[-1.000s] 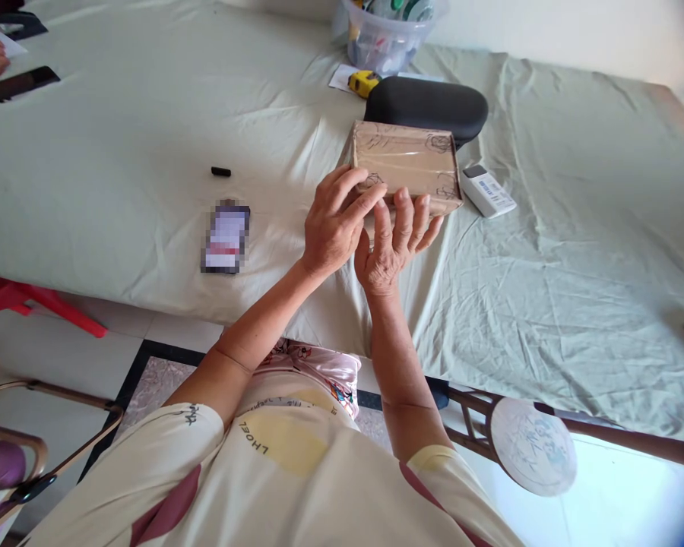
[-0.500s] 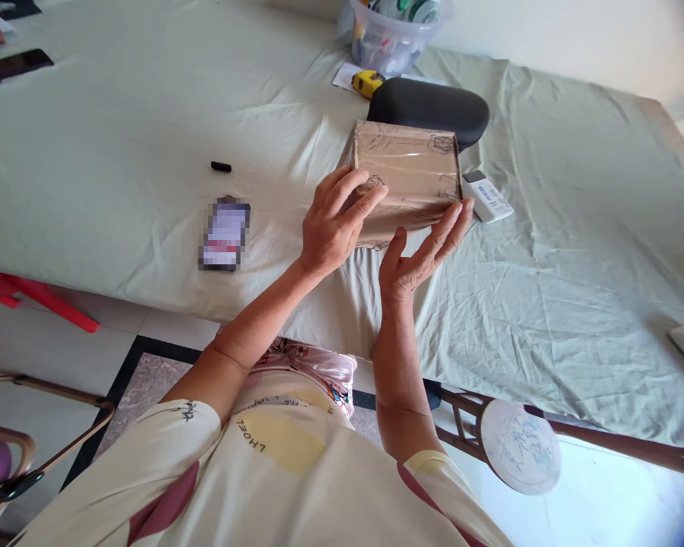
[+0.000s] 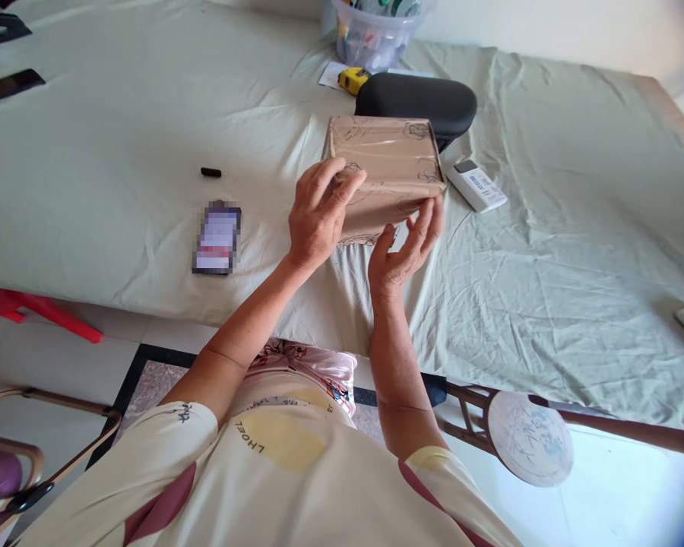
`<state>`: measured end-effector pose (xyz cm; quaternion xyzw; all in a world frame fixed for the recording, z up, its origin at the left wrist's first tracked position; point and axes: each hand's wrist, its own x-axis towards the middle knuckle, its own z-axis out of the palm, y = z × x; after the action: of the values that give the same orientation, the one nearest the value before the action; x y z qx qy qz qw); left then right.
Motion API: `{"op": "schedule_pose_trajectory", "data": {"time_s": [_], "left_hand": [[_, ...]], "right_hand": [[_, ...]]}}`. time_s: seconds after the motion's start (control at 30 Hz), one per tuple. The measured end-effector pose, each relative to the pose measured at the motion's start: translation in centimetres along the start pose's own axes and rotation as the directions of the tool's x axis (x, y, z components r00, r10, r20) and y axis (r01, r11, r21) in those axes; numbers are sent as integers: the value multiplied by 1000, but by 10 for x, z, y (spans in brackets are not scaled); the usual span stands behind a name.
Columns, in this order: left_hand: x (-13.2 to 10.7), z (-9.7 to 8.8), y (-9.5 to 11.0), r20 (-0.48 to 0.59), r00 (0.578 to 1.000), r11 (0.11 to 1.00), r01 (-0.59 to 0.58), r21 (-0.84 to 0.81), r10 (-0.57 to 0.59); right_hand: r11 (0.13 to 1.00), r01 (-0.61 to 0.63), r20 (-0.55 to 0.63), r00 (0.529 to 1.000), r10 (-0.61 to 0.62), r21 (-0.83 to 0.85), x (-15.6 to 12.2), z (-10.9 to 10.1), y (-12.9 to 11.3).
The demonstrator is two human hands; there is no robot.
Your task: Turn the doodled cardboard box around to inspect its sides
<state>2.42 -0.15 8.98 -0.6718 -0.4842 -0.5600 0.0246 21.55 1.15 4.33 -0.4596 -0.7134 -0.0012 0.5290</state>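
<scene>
— Left hand (image 3: 318, 216): how is it placed?
— It is clamped over the near left corner of the cardboard box (image 3: 387, 156), with the fingers fanned across the taped top.
— And the right hand (image 3: 403, 251)?
— It is held open, fingers straight and close together, their tips pressed against the box's near right edge; nothing is pinched.
— Where is the box found?
— On the cloth-covered tabletop (image 3: 119, 137), right of centre. Whether its near edge is lifted off the cloth cannot be told.
— What is seen around it?
— A black case (image 3: 419, 100) is set just behind it, and a white remote (image 3: 479, 187) lies just to its right. Farther off, a yellow tape measure (image 3: 352, 80) and a clear plastic tub (image 3: 370, 38) are seen. To the left, a phone (image 3: 217, 237) and a small black piece (image 3: 210, 172) are laid well apart from the box.
</scene>
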Motion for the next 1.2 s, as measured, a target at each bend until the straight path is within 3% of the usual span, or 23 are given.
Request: {"op": "schedule_pose_trajectory", "data": {"time_s": [0.17, 0.4, 0.53, 0.7, 0.97, 1.2], "left_hand": [[8, -14, 3, -1, 993, 993, 119, 16, -119], [13, -15, -20, 44, 989, 990, 142, -12, -141], [14, -21, -30, 52, 983, 980, 179, -90, -174], [11, -28, -32, 90, 982, 983, 172, -60, -166], [-8, -23, -27, 101, 981, 986, 164, 18, -165], [-36, -12, -42, 84, 977, 980, 192, 52, -196]], "right_hand": [[997, -60, 57, 997, 58, 42, -6, 10, -6], [986, -155, 147, 979, 144, 66, -8, 15, -6], [969, -246, 273, 934, 232, 18, -15, 27, -6], [943, -318, 360, 872, 332, -100, -22, 36, -6], [929, -329, 407, 835, 370, -168, -22, 34, -6], [932, -339, 409, 838, 362, -130, -22, 35, 0]]}}
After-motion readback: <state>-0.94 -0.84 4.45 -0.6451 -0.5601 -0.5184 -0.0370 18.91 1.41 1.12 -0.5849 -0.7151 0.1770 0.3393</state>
